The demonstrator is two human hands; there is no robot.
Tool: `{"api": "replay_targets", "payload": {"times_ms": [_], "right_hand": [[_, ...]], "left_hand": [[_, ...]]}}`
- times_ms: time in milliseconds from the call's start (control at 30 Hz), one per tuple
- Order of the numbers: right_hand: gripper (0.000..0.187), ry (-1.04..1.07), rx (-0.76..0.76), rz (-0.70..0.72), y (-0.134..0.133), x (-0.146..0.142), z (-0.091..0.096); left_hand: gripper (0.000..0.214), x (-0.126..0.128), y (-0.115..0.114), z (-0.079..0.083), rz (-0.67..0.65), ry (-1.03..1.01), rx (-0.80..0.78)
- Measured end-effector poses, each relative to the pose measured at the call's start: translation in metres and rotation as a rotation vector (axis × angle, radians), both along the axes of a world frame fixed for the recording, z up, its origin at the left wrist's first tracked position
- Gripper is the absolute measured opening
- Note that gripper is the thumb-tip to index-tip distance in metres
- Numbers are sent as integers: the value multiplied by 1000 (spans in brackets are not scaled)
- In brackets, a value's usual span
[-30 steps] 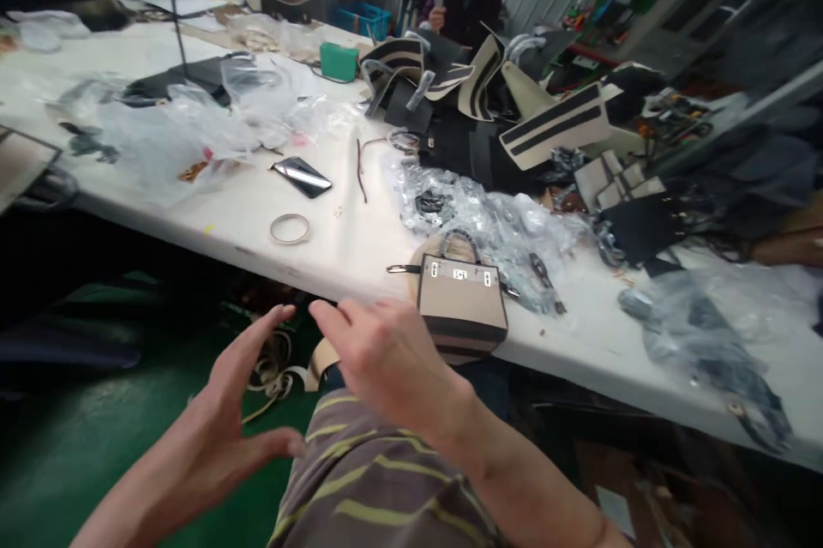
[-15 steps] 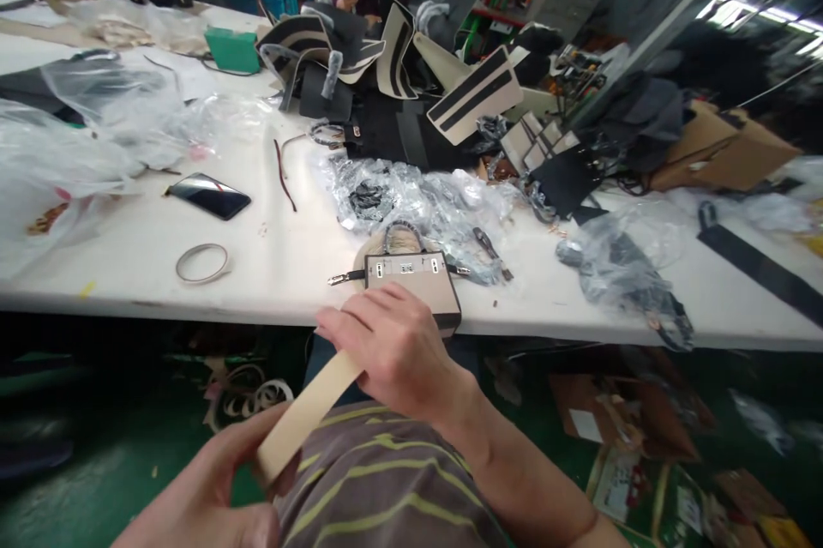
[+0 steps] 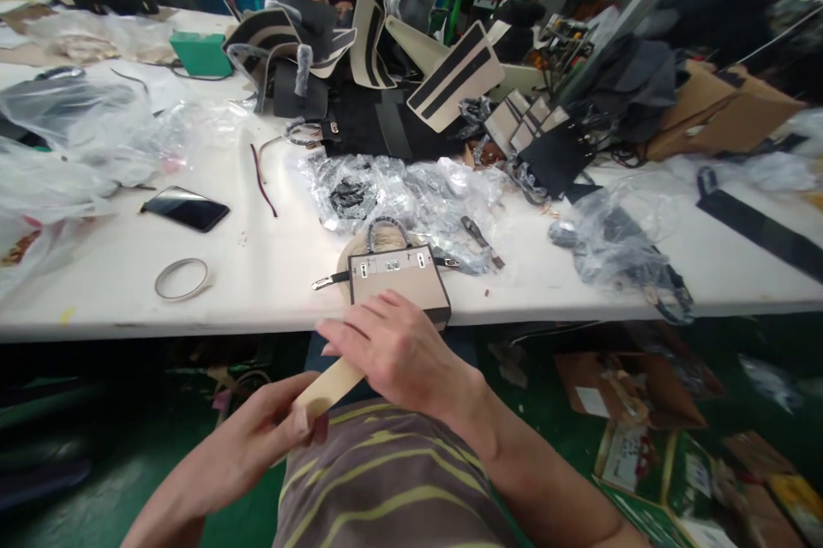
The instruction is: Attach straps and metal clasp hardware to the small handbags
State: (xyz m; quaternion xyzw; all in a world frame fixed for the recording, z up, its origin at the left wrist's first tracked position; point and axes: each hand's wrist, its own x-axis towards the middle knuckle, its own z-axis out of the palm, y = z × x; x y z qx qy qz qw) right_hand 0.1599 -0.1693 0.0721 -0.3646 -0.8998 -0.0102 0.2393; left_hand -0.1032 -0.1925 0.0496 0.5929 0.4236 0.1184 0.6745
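A flat beige strap [image 3: 329,385] lies across my lap, below the table's front edge. My left hand [image 3: 267,436] pinches its lower end between thumb and fingers. My right hand [image 3: 392,351] is closed over its upper end, fingers curled round it. Just beyond my right hand a small beige handbag [image 3: 395,278] with a dark base and metal fittings stands at the edge of the white table [image 3: 270,274]. Its handle touches crumpled clear plastic [image 3: 411,196].
On the table lie a phone [image 3: 185,209], a metal ring [image 3: 181,278], a thin dark cord [image 3: 261,183], plastic bags, a green box [image 3: 201,53] and piles of black and cream bag panels [image 3: 450,76]. Another person sits at the far side. Cardboard boxes sit on the green floor at right.
My empty open hands took hold of the beige strap. Since half a second ago my left hand has slid up along it towards my right hand.
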Motion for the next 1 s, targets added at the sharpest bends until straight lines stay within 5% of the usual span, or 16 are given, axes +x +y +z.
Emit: {"api": "replay_targets", "payload": {"times_ms": [167, 433, 533, 667, 833, 1000], "right_hand": [[33, 17, -83, 84, -2, 3, -6], [87, 259, -617, 117, 14, 80, -3], [74, 294, -674, 83, 15, 95, -8], [19, 390, -514, -15, 10, 89, -25], [16, 424, -77, -276, 0, 66, -40], [17, 374, 77, -351, -11, 50, -44]], "left_hand": [[68, 30, 6, 13, 49, -27, 7], [61, 41, 5, 0, 86, 115, 64], [59, 42, 4, -6, 127, 151, 123], [56, 47, 1, -8, 169, 181, 131], [48, 55, 6, -15, 162, 91, 90], [51, 56, 13, -26, 230, 46, 83]]}}
